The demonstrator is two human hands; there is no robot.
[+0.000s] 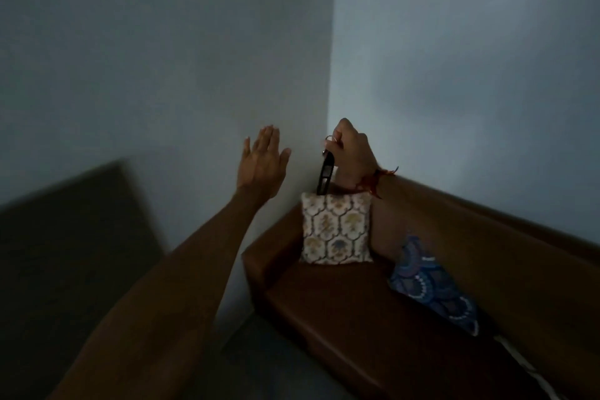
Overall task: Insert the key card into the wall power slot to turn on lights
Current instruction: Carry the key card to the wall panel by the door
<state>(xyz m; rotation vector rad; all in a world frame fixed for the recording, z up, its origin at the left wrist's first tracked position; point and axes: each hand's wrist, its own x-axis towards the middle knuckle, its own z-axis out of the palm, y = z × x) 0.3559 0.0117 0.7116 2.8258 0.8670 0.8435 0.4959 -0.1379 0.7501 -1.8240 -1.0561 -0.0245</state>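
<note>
Room's really dim here, lights clearly not on yet. My right hand (pixel 352 156) is curled closed, fingers pinching a small metal ring (pixel 331 139) with the dark, flat, elongated key card tag (pixel 325 176) dangling straight down from it, edge-on to the camera. It hangs just above the top edge of the cream floral-patterned square cushion (pixel 336 230), which is propped in the corner of the brown leather sofa (pixel 341 308). My left hand (pixel 263 162) is spread flat, fingers together and thumb out, holding nothing, palm toward the pale grey wall (pixel 162 58). I can't tell if it's actually touching.

Thing is, I don't see the wall power slot anywhere in this view, just bare wall on both sides of the corner. So I reckon the step in hand is finding it, and the free hand looks useful for feeling along the wall in the dark.

Tip for doing it well: a tag swinging off a ring won't go in cleanly. I'd shift the pinch down onto the tag body itself, line its thin edge up with the slot opening, then push straight in until it seats. Also watch the blue patterned cushion (pixel 431 286) and sofa arm while moving.
</note>
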